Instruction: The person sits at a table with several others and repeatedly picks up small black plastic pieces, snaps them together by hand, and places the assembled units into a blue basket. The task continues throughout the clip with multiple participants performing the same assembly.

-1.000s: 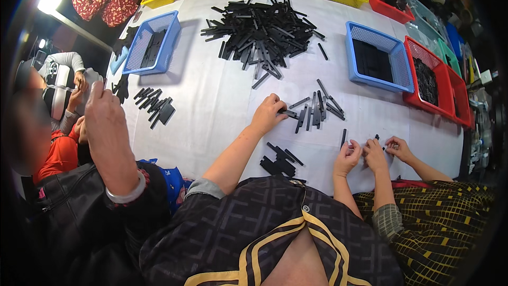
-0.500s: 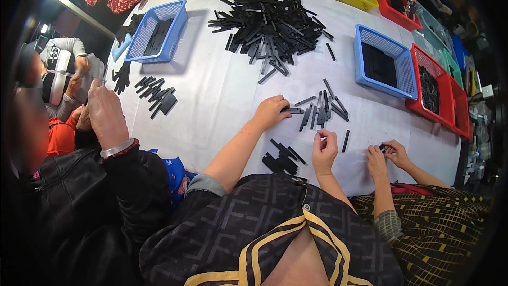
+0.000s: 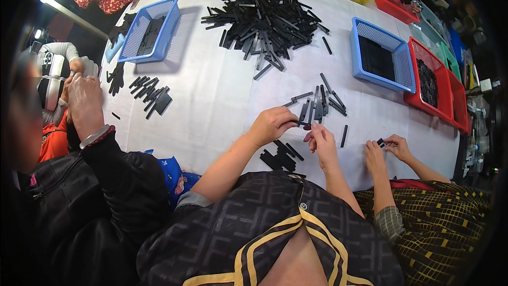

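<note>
My left hand (image 3: 272, 125) pinches a slim black strip (image 3: 301, 123) at its left end, a little above the white table. My right hand (image 3: 322, 145) has come up to the strip's other end, with thumb and forefinger closed there and the other fingers curled. Just beyond both hands lies a loose group of black strips (image 3: 319, 107), some with flat plates among them. Nearer to me, below my left wrist, is a small stack of flat black pieces (image 3: 279, 158). One single strip (image 3: 344, 136) rests to the right of my right hand.
A large heap of black strips (image 3: 264, 24) covers the table's middle. Blue baskets (image 3: 126, 50) (image 3: 365, 74) and a red basket (image 3: 418, 98) hold black parts. Co-workers' hands (image 3: 374, 159) are at work on my right, and another person's hand (image 3: 85, 105) is raised on my left.
My left hand has moved slightly right and toward me with the strip. My right hand has moved up and left to meet it. The view has shifted a little.
</note>
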The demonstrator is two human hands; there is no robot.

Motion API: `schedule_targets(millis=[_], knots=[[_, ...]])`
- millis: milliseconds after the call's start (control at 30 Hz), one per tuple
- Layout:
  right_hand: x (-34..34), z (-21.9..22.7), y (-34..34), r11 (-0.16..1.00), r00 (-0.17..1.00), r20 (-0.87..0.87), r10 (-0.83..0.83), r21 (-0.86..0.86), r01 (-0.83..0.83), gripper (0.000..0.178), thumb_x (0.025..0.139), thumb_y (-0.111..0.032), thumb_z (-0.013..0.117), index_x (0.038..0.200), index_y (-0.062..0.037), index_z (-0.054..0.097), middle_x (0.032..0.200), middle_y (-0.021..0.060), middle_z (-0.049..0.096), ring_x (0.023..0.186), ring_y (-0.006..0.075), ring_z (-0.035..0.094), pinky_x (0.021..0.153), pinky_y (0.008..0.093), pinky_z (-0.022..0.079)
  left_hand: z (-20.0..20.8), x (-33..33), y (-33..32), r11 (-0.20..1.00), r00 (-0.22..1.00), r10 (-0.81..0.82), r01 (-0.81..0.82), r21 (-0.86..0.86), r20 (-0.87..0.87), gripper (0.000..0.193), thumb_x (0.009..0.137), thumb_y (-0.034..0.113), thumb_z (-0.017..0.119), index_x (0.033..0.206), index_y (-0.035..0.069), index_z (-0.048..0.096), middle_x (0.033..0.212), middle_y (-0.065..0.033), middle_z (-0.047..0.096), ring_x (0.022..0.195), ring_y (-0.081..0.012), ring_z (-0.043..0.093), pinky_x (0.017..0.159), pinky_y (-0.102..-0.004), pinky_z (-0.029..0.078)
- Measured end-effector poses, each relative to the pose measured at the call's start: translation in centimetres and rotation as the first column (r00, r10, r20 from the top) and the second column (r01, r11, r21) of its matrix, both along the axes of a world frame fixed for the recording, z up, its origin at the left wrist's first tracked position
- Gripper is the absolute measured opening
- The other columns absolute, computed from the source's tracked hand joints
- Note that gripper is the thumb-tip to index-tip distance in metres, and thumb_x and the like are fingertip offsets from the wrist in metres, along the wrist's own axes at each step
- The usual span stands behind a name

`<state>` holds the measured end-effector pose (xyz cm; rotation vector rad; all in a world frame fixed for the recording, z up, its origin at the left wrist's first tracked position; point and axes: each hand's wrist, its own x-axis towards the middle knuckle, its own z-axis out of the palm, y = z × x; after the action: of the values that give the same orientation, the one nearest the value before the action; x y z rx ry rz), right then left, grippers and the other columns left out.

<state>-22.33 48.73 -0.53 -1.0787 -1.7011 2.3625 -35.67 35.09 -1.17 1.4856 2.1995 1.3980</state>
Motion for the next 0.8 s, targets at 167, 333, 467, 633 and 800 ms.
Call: schedule_targets(millis=[167,333,467,633,800], knots=[[0.9,3.0,0.0,0.985,0.986,-0.006,0.169,0.045,-0.169,0.028,0.091,-0.024,0.049,0.081,-0.0004,0.059,0.058,0.0015,0.052,0.044,0.0033,0.040,0.040,0.0170,0.030,2.4,2.1,-0.8,0.996,0.861,0.052,-0.081,0.035,0.505,0.016,0.071,0.006,0.071,0.082,0.003,0.060,0.071,-0.0032,0.059,0.060,-0.0112,0.054,0.053,-0.0234,0.042],[1.6,5.5,-1.8,0.993,0.993,-0.045,0.111,0.031,-0.110,0.027,0.091,-0.021,0.049,0.079,0.0010,0.059,0.057,0.0004,0.052,0.045,0.0026,0.039,0.041,0.0172,0.029,3.8,4.4,-0.3,0.976,0.561,0.063,-0.207,0.067,0.825,0.023,0.072,0.007,0.073,0.084,0.002,0.055,0.069,0.0003,0.057,0.059,-0.0021,0.049,0.053,-0.0166,0.039],[2.3,6.1,-2.3,0.997,0.996,-0.047,0.078,0.028,-0.077,0.027,0.091,-0.020,0.049,0.080,0.0020,0.060,0.057,0.0006,0.053,0.045,0.0026,0.040,0.042,0.0169,0.030,5.1,4.6,-0.1,0.975,0.433,0.083,-0.220,0.016,0.897,0.015,0.084,0.015,0.062,0.084,0.001,0.056,0.061,-0.0018,0.057,0.049,-0.0027,0.046,0.046,-0.0165,0.036],[2.8,6.4,-2.8,0.996,0.996,-0.043,0.079,-0.045,-0.081,0.026,0.091,-0.020,0.050,0.081,0.0024,0.061,0.059,0.0009,0.054,0.046,0.0026,0.040,0.042,0.0162,0.030,5.2,4.3,-0.1,0.983,0.282,0.051,-0.186,0.003,0.958,0.021,0.090,0.020,0.051,0.086,0.001,0.057,0.056,-0.0016,0.055,0.045,-0.0026,0.043,0.042,-0.0171,0.033],[2.9,6.5,-3.1,0.992,0.992,-0.043,0.123,-0.031,-0.124,0.025,0.090,-0.018,0.051,0.082,0.0029,0.062,0.059,0.0008,0.054,0.047,0.0023,0.041,0.043,0.0159,0.031,5.3,4.2,-0.2,0.990,0.400,0.082,-0.139,-0.029,0.913,0.021,0.090,0.020,0.051,0.093,0.000,0.058,0.057,-0.0001,0.054,0.047,-0.0023,0.043,0.043,-0.0170,0.034]])
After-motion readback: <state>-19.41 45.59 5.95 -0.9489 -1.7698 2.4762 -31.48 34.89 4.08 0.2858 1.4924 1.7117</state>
